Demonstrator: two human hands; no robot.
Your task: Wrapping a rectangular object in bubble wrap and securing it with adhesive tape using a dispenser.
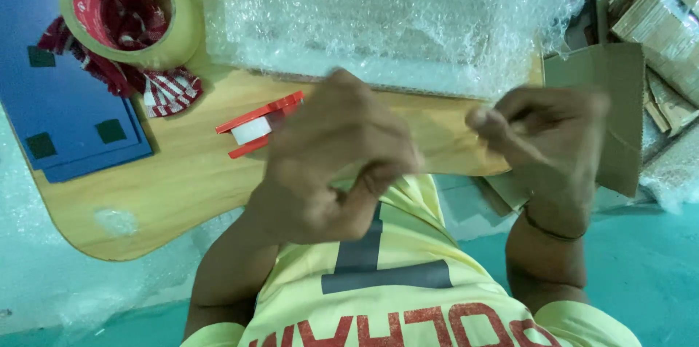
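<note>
Wooden table (182, 194), one tape roll (131, 8), two hands.

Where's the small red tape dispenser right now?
The small red tape dispenser lies on the wooden table, just beyond the left hand and near the striped cloth.

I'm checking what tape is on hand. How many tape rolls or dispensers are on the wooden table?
2: a large tan tape roll at the table's far left corner, and a small red tape dispenser just left of the left hand. The hands may hide more.

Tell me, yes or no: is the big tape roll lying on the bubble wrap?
No, the tape roll lies beside the bubble wrap.
</note>
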